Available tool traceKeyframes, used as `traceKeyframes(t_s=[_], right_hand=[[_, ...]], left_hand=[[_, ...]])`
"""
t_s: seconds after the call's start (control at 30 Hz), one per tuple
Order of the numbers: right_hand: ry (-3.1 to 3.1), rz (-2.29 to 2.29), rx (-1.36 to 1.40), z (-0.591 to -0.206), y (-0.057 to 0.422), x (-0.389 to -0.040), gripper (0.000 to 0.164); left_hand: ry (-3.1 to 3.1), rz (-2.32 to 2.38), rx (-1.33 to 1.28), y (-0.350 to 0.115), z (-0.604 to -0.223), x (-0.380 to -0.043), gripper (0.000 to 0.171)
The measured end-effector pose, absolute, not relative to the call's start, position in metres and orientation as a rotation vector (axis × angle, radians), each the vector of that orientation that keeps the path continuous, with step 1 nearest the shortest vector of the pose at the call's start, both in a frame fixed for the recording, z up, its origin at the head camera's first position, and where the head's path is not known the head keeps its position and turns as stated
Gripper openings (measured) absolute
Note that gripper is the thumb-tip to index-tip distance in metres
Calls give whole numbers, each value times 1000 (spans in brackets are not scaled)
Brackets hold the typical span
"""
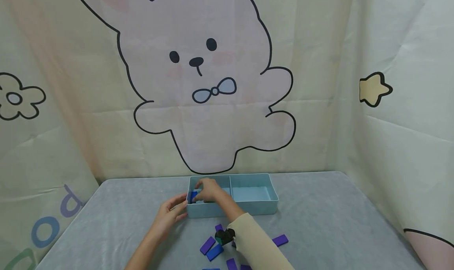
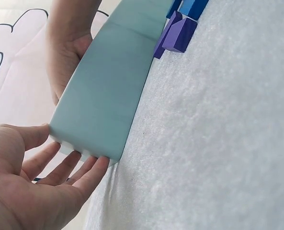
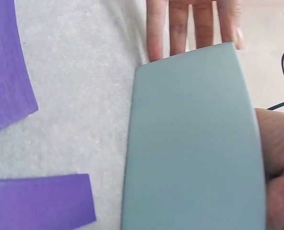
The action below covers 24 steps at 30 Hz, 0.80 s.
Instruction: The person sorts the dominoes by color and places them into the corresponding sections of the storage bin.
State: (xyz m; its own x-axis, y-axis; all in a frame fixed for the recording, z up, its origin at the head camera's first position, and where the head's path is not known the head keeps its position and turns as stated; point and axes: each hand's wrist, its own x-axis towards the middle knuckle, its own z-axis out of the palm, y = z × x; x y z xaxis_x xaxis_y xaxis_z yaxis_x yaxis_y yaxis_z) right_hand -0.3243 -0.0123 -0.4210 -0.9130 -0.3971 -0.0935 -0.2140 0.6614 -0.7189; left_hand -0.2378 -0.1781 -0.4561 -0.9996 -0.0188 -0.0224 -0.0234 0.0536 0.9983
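Observation:
A light blue-green box (image 1: 232, 209) with a divider stands near the table's back edge. My right hand (image 1: 210, 190) reaches down into its left compartment, index finger and thumb curled at either end of a blue block (image 1: 194, 196) by the left wall. In both wrist views the box wall hides those fingertips. My left hand (image 1: 167, 215) is at the box's left end. The left wrist view shows its fairly straight fingers (image 2: 91, 175) against the end wall, with the thumb at the upper edge.
In front of the box lie several purple blocks (image 1: 207, 245) and blue blocks (image 1: 214, 252), some partly behind the right sleeve (image 1: 260, 242). Another purple block (image 1: 280, 240) lies right of that arm. A dark green and black item (image 1: 225, 236) shows at the right wrist. Printed curtains (image 1: 312, 144) hang behind the table.

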Motion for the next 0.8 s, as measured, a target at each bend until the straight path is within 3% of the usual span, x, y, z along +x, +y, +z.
traceKeyframes(t_s=[0.8], right_hand=[[2668,-1132,-789,-404,30,-301,22]], left_hand=[[2284,2139,-45,-178,-455,-238,44]])
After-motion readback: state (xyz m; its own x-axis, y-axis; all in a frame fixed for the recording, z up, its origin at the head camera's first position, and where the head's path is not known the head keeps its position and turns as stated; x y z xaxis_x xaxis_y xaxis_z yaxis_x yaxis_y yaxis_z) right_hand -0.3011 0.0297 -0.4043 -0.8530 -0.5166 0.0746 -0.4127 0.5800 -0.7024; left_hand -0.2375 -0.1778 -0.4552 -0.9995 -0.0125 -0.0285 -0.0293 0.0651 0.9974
